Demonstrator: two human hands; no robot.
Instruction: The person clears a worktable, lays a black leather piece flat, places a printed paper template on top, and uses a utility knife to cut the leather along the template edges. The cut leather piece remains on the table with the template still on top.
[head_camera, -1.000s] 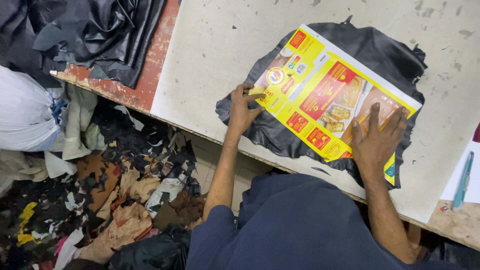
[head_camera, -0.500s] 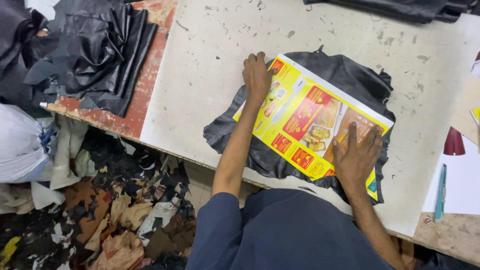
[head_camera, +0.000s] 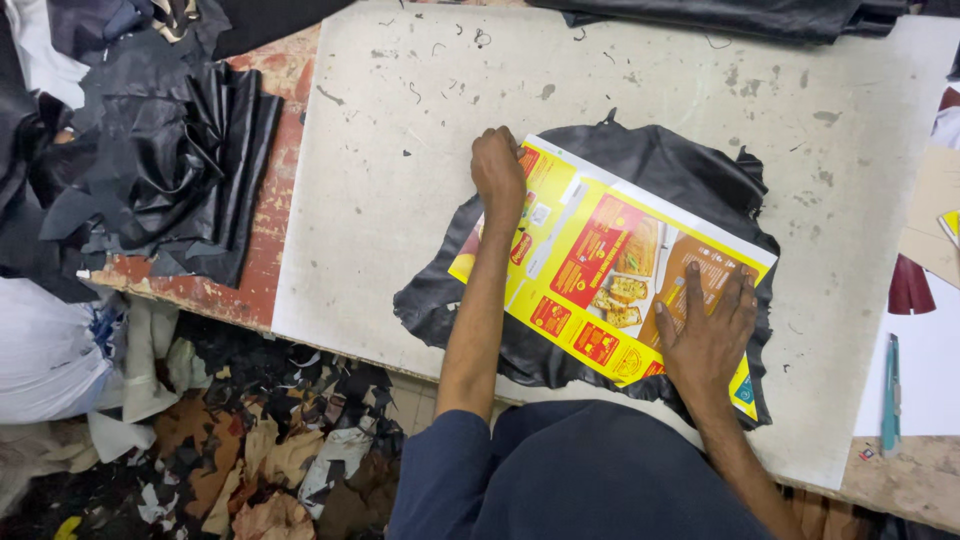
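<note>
Both hands are down on the yellow printed card (head_camera: 610, 270), which lies flat and slanted across the black leather piece (head_camera: 650, 165) on the pale tabletop (head_camera: 400, 150); the left hand (head_camera: 498, 172) is curled, knuckles up, pressing the card's far-left corner, and whether it pinches anything under there I cannot tell; the right hand (head_camera: 708, 335) lies open and flat, fingers spread, bearing down on the card's near-right end close to the tabletop's near edge; to do this well, I'd judge, the pressure wants to stay even at both ends so the card cannot skate on the slick leather, and the leather beneath should lie smooth with no ridge under the card; the leather shows all round the card, a wide lobe toward the tabletop's near-left side and a ragged fringe past the far-right edge; so the card sits between the two hands and directly under them; off to the left a heap of black leather (head_camera: 190, 150) rests on the red board (head_camera: 270, 240); a teal pen (head_camera: 889, 392) lies near the tabletop's right edge.
</note>
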